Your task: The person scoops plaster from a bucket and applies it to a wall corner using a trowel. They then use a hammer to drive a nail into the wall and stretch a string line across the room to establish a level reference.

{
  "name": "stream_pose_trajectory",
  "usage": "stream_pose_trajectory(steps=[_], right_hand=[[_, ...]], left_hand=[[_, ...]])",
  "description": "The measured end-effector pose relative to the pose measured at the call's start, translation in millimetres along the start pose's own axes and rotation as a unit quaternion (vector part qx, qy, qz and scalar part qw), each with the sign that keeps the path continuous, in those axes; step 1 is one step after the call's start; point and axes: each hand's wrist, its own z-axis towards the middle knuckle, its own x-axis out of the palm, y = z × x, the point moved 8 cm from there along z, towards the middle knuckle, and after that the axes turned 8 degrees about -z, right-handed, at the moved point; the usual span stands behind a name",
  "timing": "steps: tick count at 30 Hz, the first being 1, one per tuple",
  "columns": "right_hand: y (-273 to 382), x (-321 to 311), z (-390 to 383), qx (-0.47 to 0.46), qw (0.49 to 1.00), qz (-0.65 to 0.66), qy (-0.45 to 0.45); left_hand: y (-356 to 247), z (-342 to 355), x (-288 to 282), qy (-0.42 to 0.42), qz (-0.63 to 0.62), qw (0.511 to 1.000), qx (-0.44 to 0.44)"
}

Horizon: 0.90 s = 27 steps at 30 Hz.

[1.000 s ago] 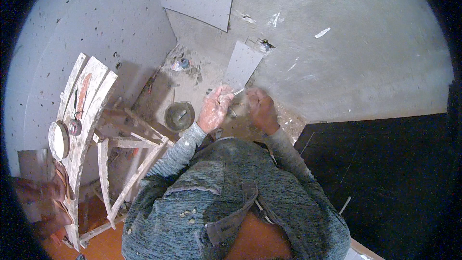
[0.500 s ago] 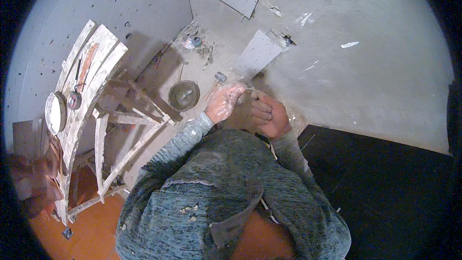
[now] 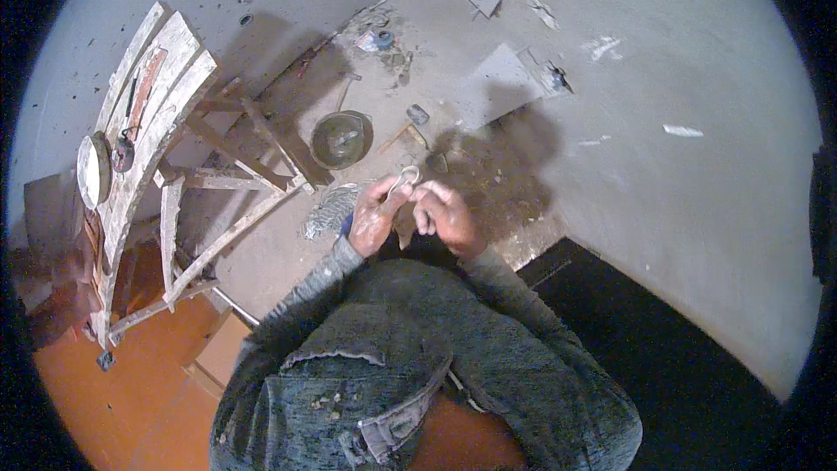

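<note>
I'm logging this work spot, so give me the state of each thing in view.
Left-hand grip: closed on the pale loop
Pale loop: curved round
Right-hand grip: curled, hold unclear
Dark bucket: upright, open-topped, something inside
Striped cloth: crumpled
Wooden bench: standing, splattered
Jacket: front partly open, spattered

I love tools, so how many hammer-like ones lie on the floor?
2 visible: a dark-headed mallet right of the dark tub, and a thin-handled tool at its far edge. Others may be hidden.
</note>
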Motion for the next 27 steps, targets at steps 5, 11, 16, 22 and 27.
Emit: stream_pose_trajectory(steps=[5, 11, 16, 22, 27], right_hand=[[-83, -15, 62, -0.063, 0.982, -0.159, 0.075], [-220, -94, 216, 0.073, 0.977, -0.200, 0.006], [-332, -123, 382, 0.014, 0.894, -0.442, -0.073], [-447, -92, 606, -0.073, 0.802, -0.592, -0.031], [-493, -33, 753, -0.043, 0.818, -0.574, 0.016]], left_hand=[[60, -5, -35, -0.167, 0.041, 0.985, -0.024], [167, -23, -122, -0.333, 0.139, 0.931, -0.061], [354, -47, -174, -0.375, -0.036, 0.917, -0.135], [345, 32, -199, -0.237, 0.342, 0.904, -0.097], [350, 32, -226, -0.266, 0.358, 0.879, -0.170]])
